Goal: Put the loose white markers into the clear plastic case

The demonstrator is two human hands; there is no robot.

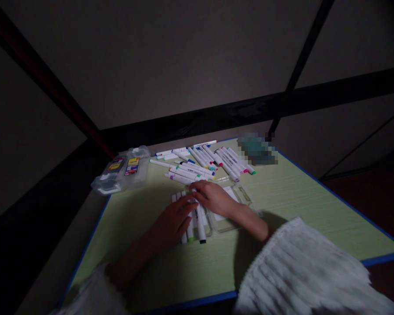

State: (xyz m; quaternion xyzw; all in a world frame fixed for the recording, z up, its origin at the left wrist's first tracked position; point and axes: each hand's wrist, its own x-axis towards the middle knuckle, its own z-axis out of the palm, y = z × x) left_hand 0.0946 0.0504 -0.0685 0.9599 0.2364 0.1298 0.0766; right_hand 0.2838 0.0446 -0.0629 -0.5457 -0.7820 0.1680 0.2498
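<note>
Nearest the viewer on the green table (pixel 282 205), one open clear tray (pixel 242 193) holds a row of white markers (pixel 201 227), at least five showing. Left hand (pixel 174 223) lies flat and released on them; right hand (pixel 213 197) curls over their far ends, grasp not discernible. Beyond the tray: roughly twenty loose markers (pixel 200 164). Far left of the tray: one closed clear case (pixel 124 173).

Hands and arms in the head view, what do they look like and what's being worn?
The left hand and right hand are bare, no gloves; rings or a watch can't be made out in the dim light. Both arms wear white, fluffy knit: left sleeve and right sleeve.
</note>
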